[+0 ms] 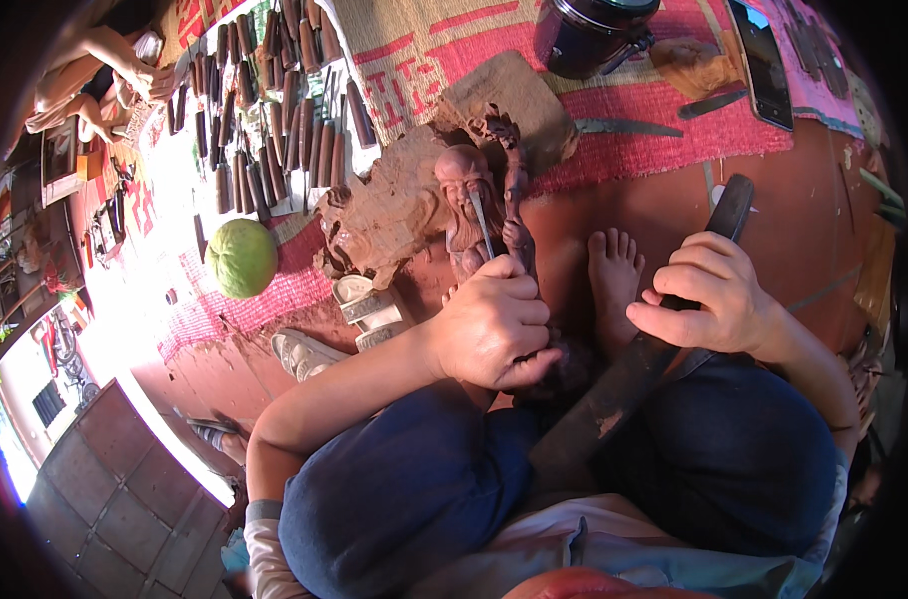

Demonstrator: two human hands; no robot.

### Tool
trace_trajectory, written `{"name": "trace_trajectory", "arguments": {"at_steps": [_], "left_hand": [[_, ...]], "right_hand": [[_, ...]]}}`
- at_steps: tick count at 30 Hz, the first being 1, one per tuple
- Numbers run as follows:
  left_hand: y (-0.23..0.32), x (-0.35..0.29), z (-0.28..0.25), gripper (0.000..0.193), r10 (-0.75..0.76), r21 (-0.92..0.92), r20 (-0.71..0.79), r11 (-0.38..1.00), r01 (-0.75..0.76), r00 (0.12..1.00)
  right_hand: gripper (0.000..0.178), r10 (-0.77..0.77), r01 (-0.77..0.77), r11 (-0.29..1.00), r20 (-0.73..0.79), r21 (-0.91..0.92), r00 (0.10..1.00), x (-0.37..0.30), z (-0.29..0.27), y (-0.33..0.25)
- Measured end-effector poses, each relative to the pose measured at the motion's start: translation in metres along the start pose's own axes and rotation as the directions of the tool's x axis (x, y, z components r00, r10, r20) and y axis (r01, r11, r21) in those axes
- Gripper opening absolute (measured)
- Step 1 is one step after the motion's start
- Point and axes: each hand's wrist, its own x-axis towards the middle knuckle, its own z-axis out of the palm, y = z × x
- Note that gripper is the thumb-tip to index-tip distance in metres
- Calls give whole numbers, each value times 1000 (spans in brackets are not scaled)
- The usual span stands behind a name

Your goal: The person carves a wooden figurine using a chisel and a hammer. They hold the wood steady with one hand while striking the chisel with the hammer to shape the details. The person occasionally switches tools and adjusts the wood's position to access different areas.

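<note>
Left hand [499, 324] holds chisel [483, 222] over figurine [463, 170]; right hand [711, 292], dark bar [613, 404].

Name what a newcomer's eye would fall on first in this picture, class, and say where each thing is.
First comes the reddish-brown carved bearded figure at upper centre, with a thin chisel in the left hand pointing across its beard. Next are the bright green round fruit at left and the crowded dark-handled tools at upper left. Right of centre, the right hand grips a long dark bar.
</note>
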Motion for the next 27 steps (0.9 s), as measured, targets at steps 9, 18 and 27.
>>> {"name": "trace_trajectory", "arguments": {"at_steps": [9, 18, 27], "left_hand": [[-2, 2, 4, 24, 15, -40, -127, 999, -21, 992], [6, 24, -25, 34, -115, -223, -155, 972, 79, 981], [5, 30, -40, 35, -192, -361, -154, 924, 126, 969]], "right_hand": [[41, -43, 53, 989, 80, -139, 996, -1, 1, -5], [41, 41, -41, 993, 1, -109, 999, 10, -12, 0], [40, 122, -128, 981, -48, -149, 991, 20, -23, 2]]}}
